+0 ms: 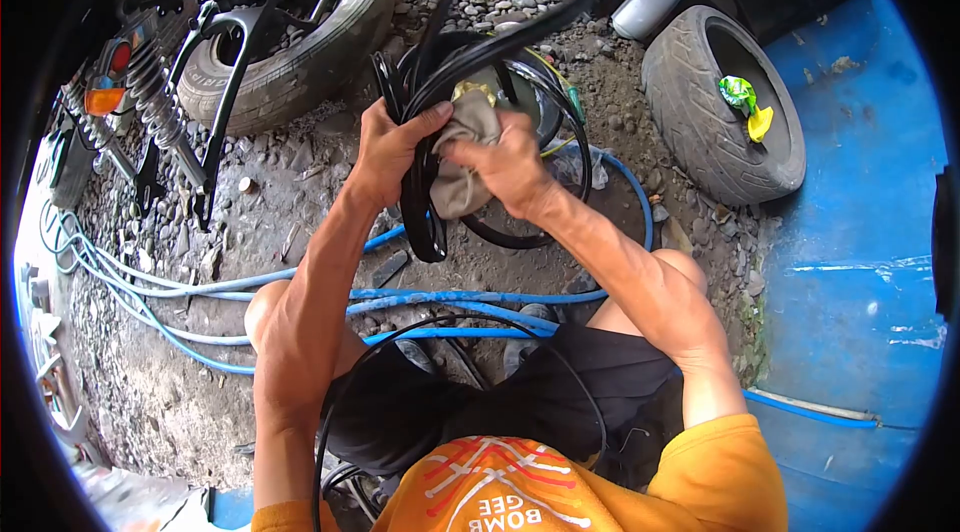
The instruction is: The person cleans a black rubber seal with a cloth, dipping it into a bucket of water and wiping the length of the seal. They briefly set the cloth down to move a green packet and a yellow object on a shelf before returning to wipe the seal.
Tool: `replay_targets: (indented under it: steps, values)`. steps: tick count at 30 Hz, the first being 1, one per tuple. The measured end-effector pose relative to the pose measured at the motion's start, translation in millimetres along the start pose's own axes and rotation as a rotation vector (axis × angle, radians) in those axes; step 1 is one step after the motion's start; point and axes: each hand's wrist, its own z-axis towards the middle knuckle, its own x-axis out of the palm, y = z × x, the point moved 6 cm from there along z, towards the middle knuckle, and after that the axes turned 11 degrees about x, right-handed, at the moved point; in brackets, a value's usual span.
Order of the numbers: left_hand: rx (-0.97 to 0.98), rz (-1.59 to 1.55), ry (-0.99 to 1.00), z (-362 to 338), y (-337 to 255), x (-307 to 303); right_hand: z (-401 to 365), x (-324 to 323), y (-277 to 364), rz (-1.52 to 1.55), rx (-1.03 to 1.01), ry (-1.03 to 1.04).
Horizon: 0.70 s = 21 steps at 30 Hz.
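Note:
My left hand is closed around a glossy black frame-like part, its thumb pointing toward the cloth. A thick black bar curves up and away from the same grip in a long loop. In my right hand a beige cloth is bunched up and pressed against the black part. The cloth hides some of that part where the two hands meet. Just beyond the hands, a round basin-like thing shows behind the black loops.
Blue hoses run across the dirt in front of my feet. A motorcycle frame with a shock absorber stands at left beside a tire. Another tire with a green and yellow wrapper leans against a blue panel.

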Motion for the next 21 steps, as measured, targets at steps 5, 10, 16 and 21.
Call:
replay_targets:
  steps: [5, 10, 16, 21]
  values:
    - [0.025, 0.031, -0.067, -1.0, 2.7, -13.4, -7.1, 19.2, -19.2, -0.416, -0.106, 0.052]
    - [0.095, 0.074, -0.13, -2.5, 4.9, -16.3, -10.9, 24.0, -18.2, -0.59, -0.159, 0.071]
    - [-0.143, -0.043, -0.075, -1.7, 9.7, -8.4, 6.8, -3.8, -12.7, -0.07, -0.021, -0.135]
    - [-0.116, 0.013, 0.084, -2.2, 22.3, 4.3, 36.0, -41.6, -13.7, 0.47, 0.06, -0.181]
